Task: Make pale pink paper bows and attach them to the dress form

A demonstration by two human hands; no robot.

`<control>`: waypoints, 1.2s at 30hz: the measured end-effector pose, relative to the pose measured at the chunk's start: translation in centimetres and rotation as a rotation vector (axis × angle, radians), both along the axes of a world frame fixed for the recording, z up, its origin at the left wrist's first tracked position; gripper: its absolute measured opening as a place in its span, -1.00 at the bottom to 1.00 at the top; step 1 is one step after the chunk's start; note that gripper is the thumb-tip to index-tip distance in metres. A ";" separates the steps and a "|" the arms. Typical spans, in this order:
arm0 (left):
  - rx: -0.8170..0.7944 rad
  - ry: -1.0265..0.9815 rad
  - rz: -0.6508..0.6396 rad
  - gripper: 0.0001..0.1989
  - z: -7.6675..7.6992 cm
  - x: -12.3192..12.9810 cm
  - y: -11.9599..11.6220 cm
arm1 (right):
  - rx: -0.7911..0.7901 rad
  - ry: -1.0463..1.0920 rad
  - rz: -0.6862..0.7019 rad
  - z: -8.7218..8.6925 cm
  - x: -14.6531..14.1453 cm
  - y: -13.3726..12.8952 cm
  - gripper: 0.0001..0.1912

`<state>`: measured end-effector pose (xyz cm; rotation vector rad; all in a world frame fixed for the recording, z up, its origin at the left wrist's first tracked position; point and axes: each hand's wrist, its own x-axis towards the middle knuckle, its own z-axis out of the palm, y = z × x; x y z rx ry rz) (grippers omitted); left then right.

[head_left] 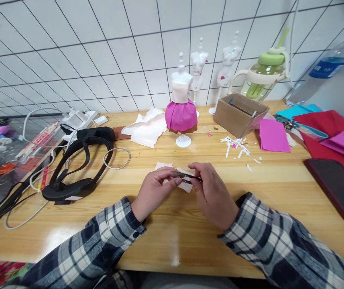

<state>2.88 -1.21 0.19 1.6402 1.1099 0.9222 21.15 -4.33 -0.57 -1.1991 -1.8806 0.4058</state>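
Observation:
Between my two hands, above the table's middle, is a pair of small black thread snips (186, 176), its two arms spread slightly apart with small pale dots on them. My left hand (156, 188) pinches one end between thumb and fingers. The other end is in the fingers of my right hand (212, 194), which partly hide it. Beneath the hands lie pale paper pieces (186, 187), partly covered. Just beyond stands a small white dress form (181, 77) with a pale top and a pleated magenta skirt (181, 116).
Behind are two bare white dress forms (228, 60) and a cardboard box (235, 120). White paper scraps (236, 145), magenta sheets (273, 135) and a phone (337, 188) lie right. A crumpled pale sheet (147, 126), a black headset (75, 168) and cables are left.

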 end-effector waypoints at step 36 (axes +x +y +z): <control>0.305 0.286 0.032 -0.86 -0.2 -1.2 1.1 | 0.027 -0.177 0.027 -0.3 1.8 1.3 -0.79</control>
